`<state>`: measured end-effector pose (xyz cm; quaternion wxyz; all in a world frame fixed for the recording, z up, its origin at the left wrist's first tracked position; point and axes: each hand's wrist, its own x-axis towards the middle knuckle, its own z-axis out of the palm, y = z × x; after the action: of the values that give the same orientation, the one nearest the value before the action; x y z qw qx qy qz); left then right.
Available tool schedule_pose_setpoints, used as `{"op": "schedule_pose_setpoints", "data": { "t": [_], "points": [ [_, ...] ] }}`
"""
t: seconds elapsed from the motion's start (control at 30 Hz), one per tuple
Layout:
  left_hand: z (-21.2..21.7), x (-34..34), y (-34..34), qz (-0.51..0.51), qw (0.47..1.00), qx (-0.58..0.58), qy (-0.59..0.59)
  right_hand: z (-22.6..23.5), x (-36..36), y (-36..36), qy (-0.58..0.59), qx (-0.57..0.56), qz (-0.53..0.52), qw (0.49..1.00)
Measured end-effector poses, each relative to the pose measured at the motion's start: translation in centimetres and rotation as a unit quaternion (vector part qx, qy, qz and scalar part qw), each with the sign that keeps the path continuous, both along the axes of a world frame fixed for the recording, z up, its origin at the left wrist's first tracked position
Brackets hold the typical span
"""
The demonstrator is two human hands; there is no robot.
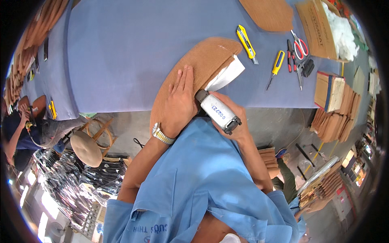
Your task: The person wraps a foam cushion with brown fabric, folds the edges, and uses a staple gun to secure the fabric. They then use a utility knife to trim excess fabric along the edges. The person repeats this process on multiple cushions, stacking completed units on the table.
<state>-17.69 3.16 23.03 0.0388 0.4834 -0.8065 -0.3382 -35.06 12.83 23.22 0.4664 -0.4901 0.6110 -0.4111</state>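
My left hand (180,101) lies flat, open, on the oval brown fibre mat (194,69); right hand (233,119) grips the white cylindrical power tool (216,111) at its edge; mid-trimming, I judge, steady guidance next.

one head-worn fisheye view looks steeply down from above the person's chest, close over the near edge of the blue worktop (121,52). the worktop fills the upper half, its edges bowing toward the dark round rim. the person's blue shirt (202,182) and forearms enter from below; the floor (275,121) shows beyond the near edge.
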Motion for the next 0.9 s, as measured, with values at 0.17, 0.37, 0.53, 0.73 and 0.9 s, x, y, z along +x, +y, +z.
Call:
{"op": "schedule_pose_setpoints", "data": {
  "t": [0.17,0.37,0.53,0.73,0.9],
  "points": [
    [0.2,0.6,-0.5,-0.025,0.998,-0.046,0.031,-0.6,0.0,1.0,0.016,-0.078,0.009,0.997],
    [0.6,0.5,-0.4,-0.015,0.999,-0.026,0.011,0.3,0.1,0.4,0.02,-0.031,0.033,0.999],
    [1.1,0.2,-0.6,-0.003,0.999,0.03,0.014,1.5,1.1,-0.2,-0.008,0.054,0.017,0.998],
    [-0.6,1.6,-2.1,-0.022,0.996,-0.07,0.052,2.3,1.0,-2.2,0.016,-0.032,0.0,0.999],
    [2.3,-1.3,-4.9,-0.016,0.99,-0.104,0.093,3.3,-1.6,-5.0,0.032,-0.132,-0.019,0.991]
  ]
}}
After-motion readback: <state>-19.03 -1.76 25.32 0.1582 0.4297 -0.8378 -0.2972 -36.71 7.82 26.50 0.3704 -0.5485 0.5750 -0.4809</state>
